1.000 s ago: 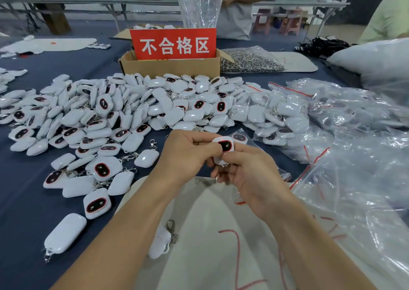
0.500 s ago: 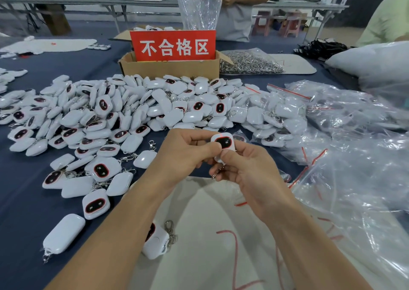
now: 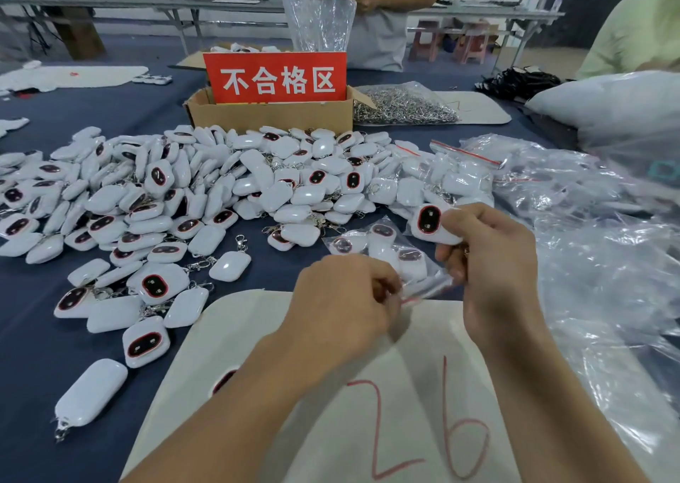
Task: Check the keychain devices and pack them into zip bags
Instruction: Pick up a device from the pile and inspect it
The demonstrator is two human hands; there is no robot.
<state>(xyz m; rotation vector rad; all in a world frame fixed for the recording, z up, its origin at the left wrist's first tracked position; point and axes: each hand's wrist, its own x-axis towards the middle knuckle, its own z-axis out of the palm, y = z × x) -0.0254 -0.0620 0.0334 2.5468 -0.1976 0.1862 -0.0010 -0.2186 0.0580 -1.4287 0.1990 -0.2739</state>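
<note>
The counter (image 3: 44, 353) is covered in dark blue cloth. A large heap of white keychain devices (image 3: 206, 188) spreads across its left and middle; some lie face up showing dark red-rimmed windows, others lie face down. A loose pile of clear zip bags (image 3: 607, 261), some with red seal strips, occupies the right side.

A white mat (image 3: 415, 372) marked "26" in red lies at the near edge, beneath both forearms. At the far side stands a cardboard box (image 3: 272, 116) carrying a red sign (image 3: 275, 77) with white characters. Just to its right is a clear bag of metal clasps (image 3: 401, 105). A person beyond the box holds up a clear bag (image 3: 320, 18).

Between the hands, a small zip bag (image 3: 386, 250) already holding several devices lies on the counter just beyond the mat. The left hand (image 3: 342, 306) has its fingers curled and pinches the bag's near edge. The right hand (image 3: 493, 261) grips one keychain device (image 3: 428, 223) between thumb and fingers, window side up, just above the bag's right end. Whether its lower fingers also hold the bag's mouth cannot be told.
</note>
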